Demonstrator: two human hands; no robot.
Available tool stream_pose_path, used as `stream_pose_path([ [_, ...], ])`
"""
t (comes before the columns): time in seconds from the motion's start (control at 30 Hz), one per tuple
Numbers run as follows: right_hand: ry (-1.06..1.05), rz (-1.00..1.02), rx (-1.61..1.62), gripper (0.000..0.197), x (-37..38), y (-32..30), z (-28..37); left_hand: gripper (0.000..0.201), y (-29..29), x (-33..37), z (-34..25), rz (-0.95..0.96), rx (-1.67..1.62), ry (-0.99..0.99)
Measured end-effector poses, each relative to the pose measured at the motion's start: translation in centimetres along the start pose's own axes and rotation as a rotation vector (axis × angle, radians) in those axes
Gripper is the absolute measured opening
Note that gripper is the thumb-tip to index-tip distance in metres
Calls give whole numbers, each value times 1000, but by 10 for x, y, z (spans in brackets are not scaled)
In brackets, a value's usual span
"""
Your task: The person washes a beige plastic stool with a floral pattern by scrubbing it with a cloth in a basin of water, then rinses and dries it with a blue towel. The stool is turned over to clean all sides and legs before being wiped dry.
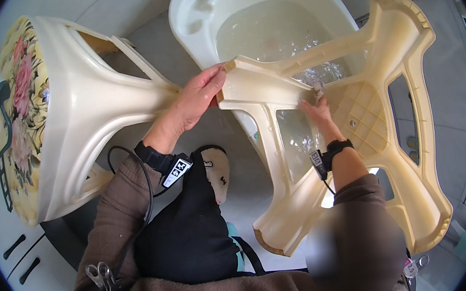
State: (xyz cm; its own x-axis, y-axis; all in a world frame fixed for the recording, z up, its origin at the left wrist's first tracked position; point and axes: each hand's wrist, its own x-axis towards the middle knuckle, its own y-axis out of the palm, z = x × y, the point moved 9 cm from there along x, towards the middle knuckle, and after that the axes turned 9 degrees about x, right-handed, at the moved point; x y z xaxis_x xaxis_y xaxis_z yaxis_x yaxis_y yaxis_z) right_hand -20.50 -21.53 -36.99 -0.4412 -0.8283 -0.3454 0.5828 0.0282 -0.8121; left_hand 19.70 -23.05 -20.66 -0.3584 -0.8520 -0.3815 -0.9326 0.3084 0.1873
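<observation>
A cream plastic stool (275, 135) lies tipped on its side, its underside and hollow legs facing me, partly over a white tub (198, 40) of water. My left hand (201, 97) is closed around the end of its upper left leg, thumb on top. My right hand (317, 114) reaches inside the stool, by the inner side of that leg near the ribbed seat underside (359, 117). At its fingertips is a small greyish, wet-looking wad (318, 87); whether it is a cloth or a scrubber I cannot tell.
Another cream stool (76, 106) with a flowered seat cover (21, 123) lies on its side at the left. Below it are white drawers (27, 278) with black handles. Grey tiles (456, 160) cover the right side, where a small teal item (465, 240) sits low down.
</observation>
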Motion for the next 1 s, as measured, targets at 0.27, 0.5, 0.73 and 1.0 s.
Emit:
stream_pose_path([
  [0.27, -337, 356, 448, 34, -99, 20, 181, 49, -1, -4, 1, 14, -232, -57],
  [0.5, -908, -14, 573, 23, -215, -36, 341, 46, 4, -5, 10, 62, -361, 1],
  [0.73, -773, -154, 488, 12, -169, -39, 318, 47, -8, -5, 17, 5, -250, -13],
  [1.0, -792, -160, 2, 21, -145, -45, 268, 47, -5, 0, 16, 78, -227, 18],
])
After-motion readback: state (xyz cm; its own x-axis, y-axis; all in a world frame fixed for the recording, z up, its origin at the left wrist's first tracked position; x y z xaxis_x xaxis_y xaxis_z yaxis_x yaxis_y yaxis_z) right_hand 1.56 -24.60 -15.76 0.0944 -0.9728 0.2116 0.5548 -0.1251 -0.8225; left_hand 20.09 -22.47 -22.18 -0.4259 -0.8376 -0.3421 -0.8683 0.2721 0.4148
